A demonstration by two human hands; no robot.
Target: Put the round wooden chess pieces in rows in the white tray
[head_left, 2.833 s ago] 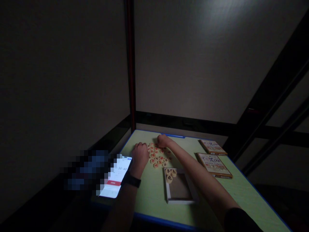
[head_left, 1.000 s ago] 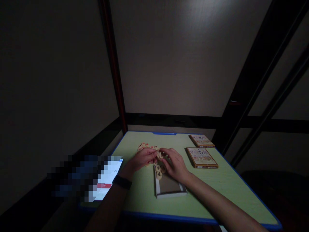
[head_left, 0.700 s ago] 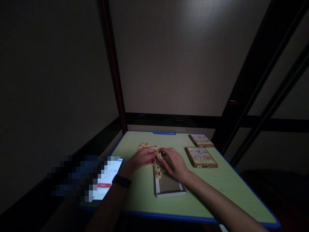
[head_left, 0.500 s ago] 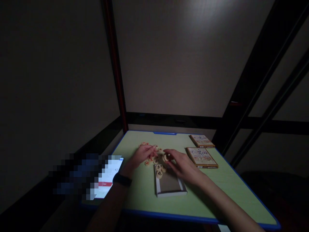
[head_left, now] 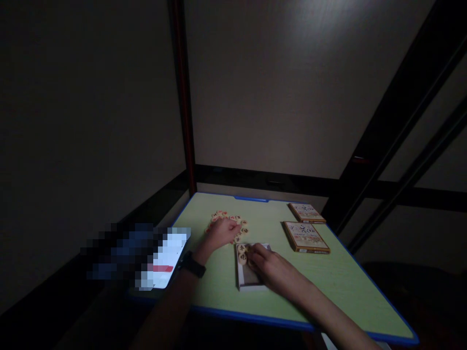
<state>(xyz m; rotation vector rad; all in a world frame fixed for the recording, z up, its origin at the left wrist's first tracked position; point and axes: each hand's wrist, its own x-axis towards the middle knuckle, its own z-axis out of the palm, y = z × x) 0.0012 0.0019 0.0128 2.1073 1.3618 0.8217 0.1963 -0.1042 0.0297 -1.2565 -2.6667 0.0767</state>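
Right hand (head_left: pixel 263 265): resting over the open box (head_left: pixel 251 282), fingertips at its far end beside two pieces (head_left: pixel 241 253) already inside; whether it grips one, I cannot tell.
Left hand (head_left: pixel 222 232): loosely curled on the loose pieces (head_left: pixel 229 221), which lie just beyond the box, nearer this hand.
Hidden: piece markings, dim light.

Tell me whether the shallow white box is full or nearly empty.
Nearly empty: the shallow white box shows two round wooden pieces at its far end; the right hand covers part.
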